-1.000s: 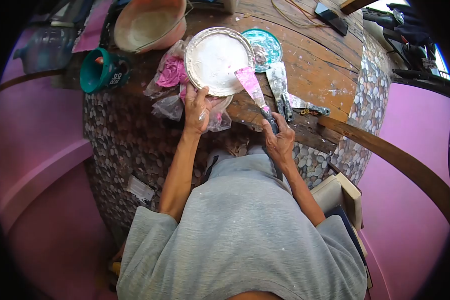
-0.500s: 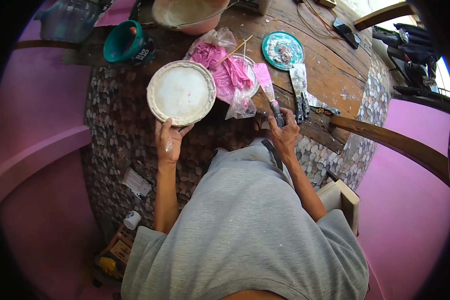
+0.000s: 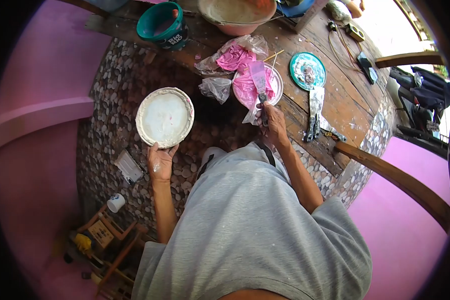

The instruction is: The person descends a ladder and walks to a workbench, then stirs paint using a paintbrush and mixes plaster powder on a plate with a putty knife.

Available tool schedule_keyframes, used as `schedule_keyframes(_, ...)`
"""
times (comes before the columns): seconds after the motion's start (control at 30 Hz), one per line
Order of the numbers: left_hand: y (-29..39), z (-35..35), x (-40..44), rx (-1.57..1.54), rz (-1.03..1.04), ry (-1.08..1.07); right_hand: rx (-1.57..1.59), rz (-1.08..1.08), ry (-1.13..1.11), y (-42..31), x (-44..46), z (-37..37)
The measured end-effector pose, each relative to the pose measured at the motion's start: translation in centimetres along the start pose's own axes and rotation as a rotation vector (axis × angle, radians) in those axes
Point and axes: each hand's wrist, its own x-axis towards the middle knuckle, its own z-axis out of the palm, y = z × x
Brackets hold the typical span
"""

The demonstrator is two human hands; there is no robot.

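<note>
My left hand (image 3: 160, 165) is closed on the lower rim of a round white lid (image 3: 165, 118) with cream residue around its edge, held out over the pebbled floor. A putty knife (image 3: 258, 77) with a pink-smeared blade is gripped by its black handle in my right hand (image 3: 275, 124). The blade lies over a round white container (image 3: 279, 84) that has pink material and clear plastic on it; whether it touches cannot be seen. Just behind is a plastic bag of pink putty (image 3: 235, 57), with thin sticks (image 3: 274, 56) beside it.
A teal lid (image 3: 321, 70) with white paste and two more putty knives (image 3: 315, 107) lie on the wooden table (image 3: 352, 105). Behind stand a teal bucket (image 3: 155, 31) and a pink basin (image 3: 220, 25). A curved wooden armrest (image 3: 385, 170) is at right, a white cup (image 3: 116, 202) lower left.
My right hand has brought the putty knife from the table's edge left, over the pink material. The white lid has moved away from the bag, lower and to the left. The view has shifted.
</note>
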Motion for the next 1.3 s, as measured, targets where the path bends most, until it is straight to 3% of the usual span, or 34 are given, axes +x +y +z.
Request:
schedule_keyframes(0.1, 0.0, -0.8, -0.1, -0.089, -0.014, 0.007, -0.077, 0.019, 0.019, 0.5, 1.5, 0.7)
schedule_keyframes(0.23, 0.6, -2.4, 0.3, -0.101, -0.019, 0.033, -0.344, -0.100, 0.085, 1.2, 2.9, 2.7)
schedule_keyframes(0.3, 1.4, -3.6, 1.8, -0.115, -0.050, 0.016, -0.332, -0.231, 0.042, 2.1, 4.0, 4.0)
schedule_keyframes(0.43, 5.0, -6.3, 4.7, -0.036, -0.093, -0.039, -0.200, -0.301, 0.085, 3.7, 6.2, 9.9)
schedule_keyframes(0.53, 9.1, -7.8, 6.6, 0.003, -0.120, -0.073, 0.117, -0.151, 0.286, 5.7, 8.8, 14.5)
schedule_keyframes(0.63, 12.6, -9.5, 7.7, 0.043, -0.136, -0.085, 0.349, -0.255, 0.195, 7.7, 10.8, 18.6)
schedule_keyframes(0.77, 15.7, -10.9, 8.6, 0.041, -0.158, -0.082, 0.428, -0.206, 0.307, 8.7, 13.8, 23.1)
schedule_keyframes(1.0, 17.0, -11.6, 7.6, 0.062, -0.155, -0.121, 0.486, -0.355, 0.413, 11.3, 23.0, 26.3)
schedule_keyframes(1.03, 16.8, -11.8, 7.7, 0.050, -0.177, -0.116, 0.477, -0.409, 0.444, 12.0, 24.6, 25.5)
schedule_keyframes(1.1, 16.9, -12.0, 7.9, 0.044, -0.226, -0.178, 0.347, -0.309, 0.621, 12.6, 26.4, 25.4)
schedule_keyframes(1.17, 16.9, -13.2, 8.8, 0.079, -0.288, -0.227, 0.335, -0.064, 0.745, 8.2, 20.3, 27.4)
schedule_keyframes(1.3, 16.1, -9.4, 8.4, 0.100, -0.272, -0.208, 0.212, -0.164, 0.535, 8.7, 14.0, 24.4)
